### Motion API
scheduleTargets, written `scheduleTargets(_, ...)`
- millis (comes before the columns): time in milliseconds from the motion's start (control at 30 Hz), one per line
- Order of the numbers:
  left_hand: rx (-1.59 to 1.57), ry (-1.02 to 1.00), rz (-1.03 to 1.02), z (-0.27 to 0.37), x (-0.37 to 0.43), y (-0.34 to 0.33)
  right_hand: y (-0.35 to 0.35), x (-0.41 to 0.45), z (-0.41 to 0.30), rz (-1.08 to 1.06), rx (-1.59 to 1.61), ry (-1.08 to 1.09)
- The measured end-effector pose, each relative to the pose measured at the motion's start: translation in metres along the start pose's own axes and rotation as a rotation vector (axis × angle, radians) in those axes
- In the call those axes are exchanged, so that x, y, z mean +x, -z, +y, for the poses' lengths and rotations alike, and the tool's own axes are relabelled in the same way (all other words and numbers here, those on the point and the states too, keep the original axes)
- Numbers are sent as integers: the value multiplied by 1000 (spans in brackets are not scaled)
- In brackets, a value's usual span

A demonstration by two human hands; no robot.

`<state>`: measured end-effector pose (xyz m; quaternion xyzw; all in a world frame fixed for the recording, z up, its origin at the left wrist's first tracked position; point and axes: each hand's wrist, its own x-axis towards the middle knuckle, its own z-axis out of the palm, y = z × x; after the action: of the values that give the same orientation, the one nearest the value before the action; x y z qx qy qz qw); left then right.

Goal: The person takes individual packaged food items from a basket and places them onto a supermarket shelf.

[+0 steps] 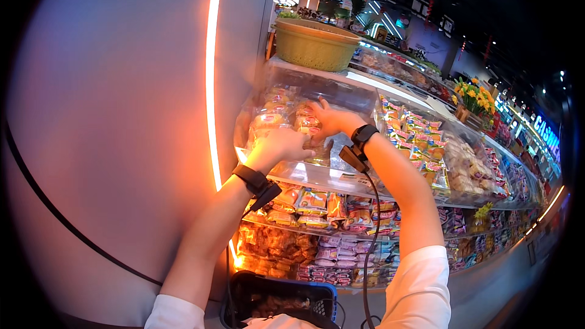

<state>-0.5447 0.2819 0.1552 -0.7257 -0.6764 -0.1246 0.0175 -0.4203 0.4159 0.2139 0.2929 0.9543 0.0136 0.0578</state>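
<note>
Both of my hands are inside a clear display bin at the left end of a shop shelf. My right hand (332, 119) lies against a column of round, clear-wrapped baked goods (305, 115) with red-and-white labels, its fingers spread along their right side. Nearer to me, my left hand (284, 145) reaches over the front of the packs, thumb apart from the fingers. Its far fingers are partly hidden, so a grip cannot be made out. A second column of similar wrapped packs (270, 118) stands at the bin's left side. Each wrist wears a black strap with a small device.
A smooth wall panel with a glowing light strip (211, 77) borders the bin on the left. A green basket (315, 45) stands on the top ledge. More bagged snacks (413, 135) fill bins rightward and shelves below. A dark shopping basket (331, 289) sits below me; a cable (372, 242) hangs from my right wrist.
</note>
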Motion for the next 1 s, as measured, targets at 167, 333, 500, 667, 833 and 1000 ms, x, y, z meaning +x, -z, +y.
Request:
scheduleTargets(167, 3, 37, -33, -9, -4, 0, 16, -23, -30, -76, 107, -33)
scheduleTargets(333, 29, 42, -80, 5, 0, 8, -19, -3, 8, 113, 44, 173)
scheduleTargets(500, -32, 0, -88, 0, -2, 8, -15, 11, 3, 181, 80, 235)
scheduleTargets(667, -12, 36, -104, -4, 0, 3, -7, -7, -12, 178, 95, 278)
scheduleTargets(833, 17, 16, -100, -1, 4, 3, -5, -4, -4, 76, 56, 124)
scheduleTargets(1000, -36, 21, -32, -5, -3, 2, -1, -9, -17, 69, -73, -61)
